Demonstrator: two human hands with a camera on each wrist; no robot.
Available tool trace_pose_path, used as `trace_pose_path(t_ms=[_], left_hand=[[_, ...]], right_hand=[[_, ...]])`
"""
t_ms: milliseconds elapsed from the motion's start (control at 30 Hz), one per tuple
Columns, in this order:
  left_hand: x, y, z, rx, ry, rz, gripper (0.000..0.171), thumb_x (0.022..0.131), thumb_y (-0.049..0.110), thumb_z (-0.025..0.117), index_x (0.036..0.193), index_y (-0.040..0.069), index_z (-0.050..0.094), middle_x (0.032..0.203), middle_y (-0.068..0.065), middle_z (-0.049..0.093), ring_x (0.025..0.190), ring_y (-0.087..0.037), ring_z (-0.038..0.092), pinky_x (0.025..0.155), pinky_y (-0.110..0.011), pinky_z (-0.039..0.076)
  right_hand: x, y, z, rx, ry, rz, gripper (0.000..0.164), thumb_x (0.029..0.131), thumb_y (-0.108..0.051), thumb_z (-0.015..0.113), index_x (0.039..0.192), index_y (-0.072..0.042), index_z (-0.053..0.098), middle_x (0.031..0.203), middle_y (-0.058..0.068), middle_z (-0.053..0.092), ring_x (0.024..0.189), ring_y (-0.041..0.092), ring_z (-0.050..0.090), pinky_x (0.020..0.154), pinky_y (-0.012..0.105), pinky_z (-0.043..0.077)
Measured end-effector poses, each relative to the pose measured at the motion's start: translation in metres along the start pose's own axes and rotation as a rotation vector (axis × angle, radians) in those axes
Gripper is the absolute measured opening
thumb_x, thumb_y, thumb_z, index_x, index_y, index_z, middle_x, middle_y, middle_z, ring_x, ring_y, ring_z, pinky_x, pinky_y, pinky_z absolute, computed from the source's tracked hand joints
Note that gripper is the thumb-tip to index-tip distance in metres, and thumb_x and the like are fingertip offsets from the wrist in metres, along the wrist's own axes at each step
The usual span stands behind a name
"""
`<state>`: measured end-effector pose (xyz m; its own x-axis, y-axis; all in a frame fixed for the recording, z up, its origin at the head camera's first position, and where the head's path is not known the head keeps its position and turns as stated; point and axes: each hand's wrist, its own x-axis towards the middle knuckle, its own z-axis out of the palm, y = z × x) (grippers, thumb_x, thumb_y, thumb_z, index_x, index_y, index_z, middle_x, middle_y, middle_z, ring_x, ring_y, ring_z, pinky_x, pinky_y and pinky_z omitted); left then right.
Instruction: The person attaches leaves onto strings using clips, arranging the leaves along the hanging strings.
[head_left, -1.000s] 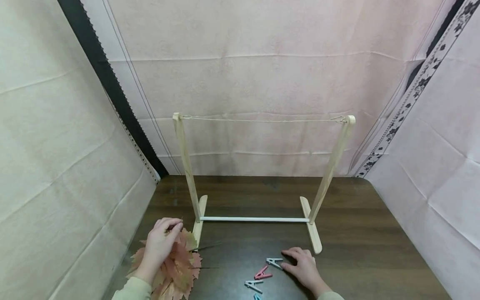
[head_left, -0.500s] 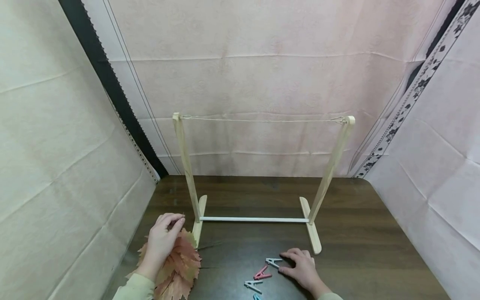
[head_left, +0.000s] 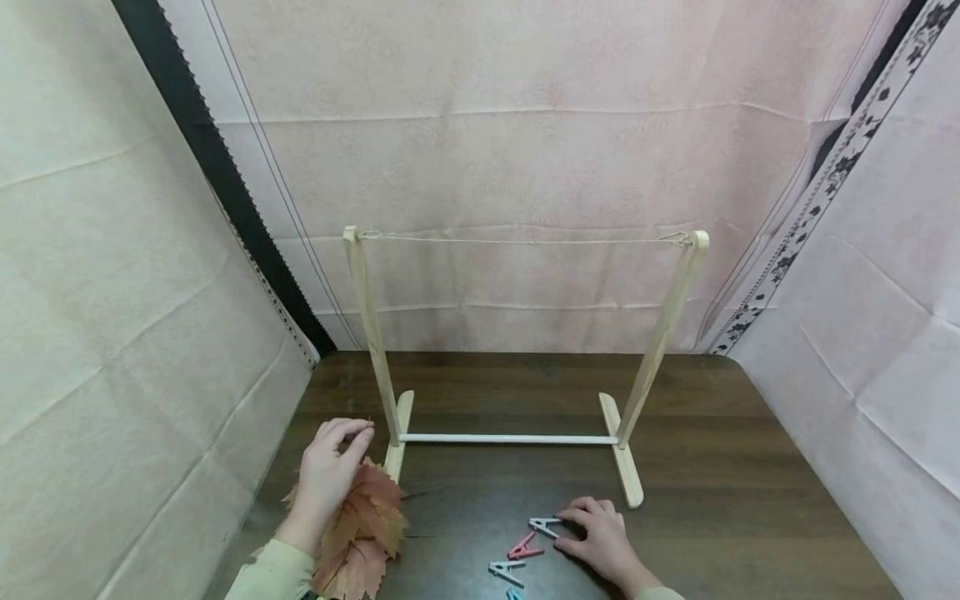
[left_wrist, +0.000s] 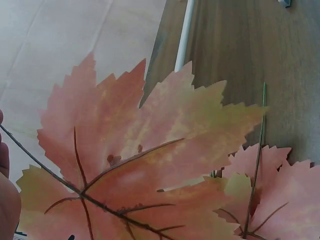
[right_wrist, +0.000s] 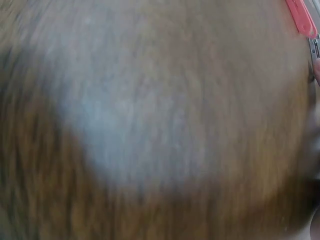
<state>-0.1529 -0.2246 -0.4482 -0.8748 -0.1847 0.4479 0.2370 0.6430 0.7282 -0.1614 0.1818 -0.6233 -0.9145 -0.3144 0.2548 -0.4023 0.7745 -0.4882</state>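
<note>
Both arms [head_left: 276, 573] are stretched forward. The left hand [head_left: 330, 467] is lifted, with its thumb and fingertips pinched together. The right hand [head_left: 598, 537] is held low, palm down, its fingers bent and its thumb set apart.

From above, the head view is looking forward and down across the desk [head_left: 517, 379], sharing leaves [left_wrist: 125, 135] with the close left wrist view, a pink clip [right_wrist: 303, 21] with the close, desk-facing right.
</note>
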Motion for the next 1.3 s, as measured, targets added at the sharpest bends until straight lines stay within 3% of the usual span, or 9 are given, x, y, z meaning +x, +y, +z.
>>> trace_pose_path(t_ms=[233, 500, 700, 900, 1067, 1300], left_hand=[[0.004, 0.004, 0.005, -0.026, 0.006, 0.021, 0.010, 0.090, 0.015, 0.065, 0.096, 0.012, 0.071, 0.094, 0.005, 0.062, 0.087, -0.014, 0.052, 0.073, -0.022, 0.041], [0.006, 0.008, 0.006, -0.041, 0.043, 0.044, 0.008, 0.087, 0.010, 0.067, 0.093, 0.011, 0.072, 0.091, 0.005, 0.063, 0.085, -0.008, 0.051, 0.071, -0.017, 0.039], [0.010, 0.018, 0.006, -0.028, -0.012, 0.032, 0.010, 0.088, 0.017, 0.067, 0.095, 0.012, 0.073, 0.093, 0.007, 0.063, 0.088, -0.012, 0.054, 0.073, -0.021, 0.043], [0.018, 0.027, 0.009, -0.005, -0.070, 0.052, 0.011, 0.088, 0.022, 0.067, 0.096, 0.016, 0.072, 0.093, 0.009, 0.062, 0.087, -0.007, 0.054, 0.069, -0.027, 0.047], [0.027, 0.034, 0.017, -0.022, -0.095, 0.069, 0.013, 0.089, 0.024, 0.067, 0.096, 0.014, 0.072, 0.092, 0.008, 0.062, 0.086, -0.007, 0.055, 0.069, -0.026, 0.046], [0.039, 0.047, 0.020, -0.060, -0.120, 0.044, 0.015, 0.089, 0.027, 0.065, 0.098, 0.017, 0.072, 0.092, 0.007, 0.062, 0.086, -0.008, 0.055, 0.070, -0.029, 0.046]], right_hand=[[0.002, -0.004, -0.003, 0.034, 0.045, 0.035, 0.032, 0.068, -0.039, 0.081, 0.095, -0.023, 0.073, 0.095, -0.014, 0.056, 0.089, 0.016, 0.044, 0.069, 0.034, 0.030], [0.007, -0.005, -0.009, 0.098, 0.060, 0.084, 0.029, 0.071, -0.032, 0.081, 0.095, -0.018, 0.071, 0.095, -0.012, 0.059, 0.088, 0.014, 0.049, 0.074, 0.034, 0.042], [0.024, -0.012, -0.023, 0.167, 0.085, 0.117, 0.027, 0.072, -0.020, 0.081, 0.095, -0.014, 0.069, 0.091, -0.008, 0.062, 0.083, 0.011, 0.058, 0.074, 0.032, 0.048], [0.045, -0.021, -0.039, 0.231, 0.133, 0.117, 0.029, 0.074, -0.010, 0.079, 0.099, -0.006, 0.067, 0.084, -0.003, 0.060, 0.074, 0.011, 0.058, 0.067, 0.028, 0.049], [0.057, -0.028, -0.052, 0.272, 0.125, 0.138, 0.029, 0.075, -0.007, 0.078, 0.102, -0.003, 0.067, 0.084, 0.002, 0.060, 0.075, 0.012, 0.057, 0.068, 0.027, 0.049], [0.075, -0.042, -0.067, 0.316, 0.148, 0.061, 0.034, 0.074, -0.005, 0.077, 0.106, -0.001, 0.067, 0.088, -0.002, 0.059, 0.079, 0.013, 0.058, 0.069, 0.027, 0.050]])
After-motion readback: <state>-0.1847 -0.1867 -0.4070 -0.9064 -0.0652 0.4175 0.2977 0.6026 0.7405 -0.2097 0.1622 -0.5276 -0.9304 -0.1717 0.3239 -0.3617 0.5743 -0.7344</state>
